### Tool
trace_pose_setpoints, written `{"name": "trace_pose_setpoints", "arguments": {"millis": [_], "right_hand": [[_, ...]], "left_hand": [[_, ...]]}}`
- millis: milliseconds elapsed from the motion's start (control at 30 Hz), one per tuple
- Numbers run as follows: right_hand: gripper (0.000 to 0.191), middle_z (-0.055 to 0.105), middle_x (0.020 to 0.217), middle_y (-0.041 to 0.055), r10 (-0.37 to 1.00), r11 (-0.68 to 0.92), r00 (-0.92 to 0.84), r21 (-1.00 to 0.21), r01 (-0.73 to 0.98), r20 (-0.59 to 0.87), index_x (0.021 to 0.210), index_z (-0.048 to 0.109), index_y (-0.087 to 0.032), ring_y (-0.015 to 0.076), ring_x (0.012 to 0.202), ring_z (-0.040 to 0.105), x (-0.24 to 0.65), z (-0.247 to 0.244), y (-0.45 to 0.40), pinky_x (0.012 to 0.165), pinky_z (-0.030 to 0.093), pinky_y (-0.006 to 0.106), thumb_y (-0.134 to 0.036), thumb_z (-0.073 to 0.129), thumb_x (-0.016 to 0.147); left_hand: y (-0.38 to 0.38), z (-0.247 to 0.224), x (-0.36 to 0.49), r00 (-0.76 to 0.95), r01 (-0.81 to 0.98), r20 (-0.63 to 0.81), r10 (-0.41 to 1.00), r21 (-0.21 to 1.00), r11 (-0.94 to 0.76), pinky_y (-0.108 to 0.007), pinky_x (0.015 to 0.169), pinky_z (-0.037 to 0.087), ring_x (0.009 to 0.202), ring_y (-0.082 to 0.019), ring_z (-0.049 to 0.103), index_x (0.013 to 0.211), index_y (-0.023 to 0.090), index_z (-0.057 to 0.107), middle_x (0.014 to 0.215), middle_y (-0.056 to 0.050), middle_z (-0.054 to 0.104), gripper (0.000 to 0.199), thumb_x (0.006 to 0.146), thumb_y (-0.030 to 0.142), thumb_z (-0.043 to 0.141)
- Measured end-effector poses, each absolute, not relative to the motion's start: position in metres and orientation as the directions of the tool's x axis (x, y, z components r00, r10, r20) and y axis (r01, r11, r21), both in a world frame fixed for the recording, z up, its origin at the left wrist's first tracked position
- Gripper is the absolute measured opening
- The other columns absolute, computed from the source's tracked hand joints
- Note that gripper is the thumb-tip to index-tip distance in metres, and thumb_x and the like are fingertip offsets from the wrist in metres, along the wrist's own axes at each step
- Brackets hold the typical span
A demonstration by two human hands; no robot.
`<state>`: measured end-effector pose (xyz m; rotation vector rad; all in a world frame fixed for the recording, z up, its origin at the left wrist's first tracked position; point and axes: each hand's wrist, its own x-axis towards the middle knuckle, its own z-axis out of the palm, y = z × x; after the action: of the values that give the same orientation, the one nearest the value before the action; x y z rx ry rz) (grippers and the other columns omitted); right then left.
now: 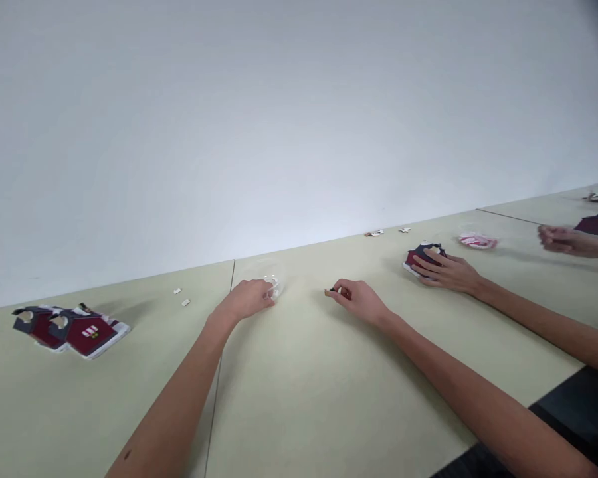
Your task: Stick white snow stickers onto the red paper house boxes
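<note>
My left hand [249,299] is closed at the near left side of a clear plastic bowl [280,271], its fingertips on the rim. Several small white pieces [272,281] lie inside the bowl. To the right, my right hand [357,300] pinches a small dark and tan piece [329,291] between thumb and forefinger, just above the table; its exact kind is too small to make out. The other fingers of that hand are curled in.
Dark red and grey house-shaped pieces [92,334] lie stacked at left, near two small white pieces [186,303]. At right, another person's hand [448,271] rests on a similar house [418,257]. Beyond are a pink-filled bag [478,241] and another hand [571,240]. A wall [279,133] borders the table [279,398].
</note>
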<state>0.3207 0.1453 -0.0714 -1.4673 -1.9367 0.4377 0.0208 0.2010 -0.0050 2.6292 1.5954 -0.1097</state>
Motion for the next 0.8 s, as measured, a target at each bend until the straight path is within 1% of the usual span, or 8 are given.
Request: {"name": "trace_pose_setpoints", "arguments": {"millis": [167, 233, 300, 400, 533, 600, 700, 800], "right_hand": [[0.038, 0.062, 0.08, 0.0031, 0.845, 0.357, -0.008, -0.553, 0.753, 0.535, 0.084, 0.062, -0.021, 0.0148, 0.067, 0.053, 0.336, -0.066, 0.154, 0.064, 0.038, 0.028, -0.055, 0.048, 0.095], [0.039, 0.063, 0.088, 0.0058, 0.791, 0.341, 0.097, -0.566, 0.75, 0.605, 0.085, 0.061, -0.021, 0.0153, 0.068, 0.054, 0.35, -0.063, 0.159, 0.067, 0.041, 0.029, -0.056, 0.048, 0.094], [0.041, 0.064, 0.094, 0.0083, 0.762, 0.302, 0.192, -0.601, 0.74, 0.619, 0.087, 0.06, -0.021, 0.0167, 0.07, 0.054, 0.367, -0.061, 0.164, 0.07, 0.042, 0.031, -0.059, 0.048, 0.093], [0.044, 0.066, 0.089, 0.0076, 0.797, 0.247, 0.223, -0.64, 0.728, 0.561, 0.09, 0.06, -0.021, 0.0175, 0.069, 0.054, 0.382, -0.064, 0.168, 0.067, 0.042, 0.031, -0.063, 0.048, 0.092], [0.042, 0.068, 0.075, 0.0036, 0.896, 0.225, 0.116, -0.666, 0.711, 0.428, 0.087, 0.064, -0.022, 0.017, 0.063, 0.056, 0.373, -0.079, 0.167, 0.06, 0.041, 0.029, -0.062, 0.054, 0.089], [0.038, 0.071, 0.077, 0.0026, 0.93, 0.219, 0.063, -0.681, 0.698, 0.363, 0.091, 0.066, -0.023, 0.0174, 0.065, 0.059, 0.362, -0.087, 0.167, 0.06, 0.042, 0.028, -0.06, 0.057, 0.087], [0.034, 0.075, 0.087, 0.0026, 0.95, 0.207, 0.033, -0.709, 0.674, 0.309, 0.107, 0.064, -0.026, 0.0176, 0.072, 0.063, 0.346, -0.094, 0.172, 0.065, 0.045, 0.029, -0.053, 0.058, 0.088], [0.036, 0.076, 0.096, 0.0075, 0.96, 0.177, 0.051, -0.738, 0.651, 0.275, 0.116, 0.059, -0.022, 0.0177, 0.074, 0.066, 0.332, -0.094, 0.194, 0.068, 0.048, 0.03, -0.048, 0.052, 0.092]], "left_hand": [[0.197, -0.001, 0.021, 0.481, 0.876, -0.11, 0.87, 0.029, -0.481, -0.032, 0.072, 0.047, 0.09, -0.026, 0.066, 0.094, 0.023, 0.064, 0.101, -0.007, 0.071, 0.024, 0.085, 0.043, 0.053], [0.195, -0.001, 0.023, 0.489, 0.872, -0.115, 0.865, 0.028, -0.489, -0.032, 0.07, 0.046, 0.087, -0.026, 0.066, 0.092, 0.022, 0.063, 0.098, -0.007, 0.071, 0.023, 0.084, 0.042, 0.053], [0.193, 0.0, 0.025, 0.499, 0.866, -0.116, 0.859, 0.027, -0.499, -0.032, 0.069, 0.045, 0.086, -0.026, 0.065, 0.089, 0.022, 0.061, 0.096, -0.007, 0.071, 0.023, 0.084, 0.043, 0.053], [0.189, 0.001, 0.027, 0.522, 0.852, -0.103, 0.846, 0.014, -0.524, -0.033, 0.071, 0.044, 0.084, -0.025, 0.065, 0.086, 0.022, 0.06, 0.096, -0.008, 0.07, 0.024, 0.087, 0.042, 0.047], [0.184, 0.003, 0.03, 0.555, 0.828, -0.112, 0.824, -0.015, -0.56, -0.034, 0.074, 0.044, 0.081, -0.024, 0.065, 0.083, 0.022, 0.058, 0.091, -0.007, 0.07, 0.023, 0.091, 0.036, 0.042], [0.182, 0.004, 0.031, 0.551, 0.83, -0.131, 0.824, -0.015, -0.557, -0.034, 0.073, 0.044, 0.079, -0.024, 0.064, 0.082, 0.022, 0.058, 0.088, -0.006, 0.07, 0.02, 0.09, 0.034, 0.044], [0.179, 0.005, 0.032, 0.524, 0.846, -0.156, 0.837, -0.015, -0.532, -0.034, 0.07, 0.043, 0.074, -0.024, 0.064, 0.079, 0.021, 0.058, 0.084, -0.007, 0.069, 0.016, 0.086, 0.029, 0.046], [0.177, 0.004, 0.032, 0.512, 0.853, -0.167, 0.842, -0.013, -0.521, -0.034, 0.071, 0.044, 0.076, -0.024, 0.065, 0.078, 0.02, 0.06, 0.085, -0.008, 0.07, 0.016, 0.085, 0.025, 0.046]]}}
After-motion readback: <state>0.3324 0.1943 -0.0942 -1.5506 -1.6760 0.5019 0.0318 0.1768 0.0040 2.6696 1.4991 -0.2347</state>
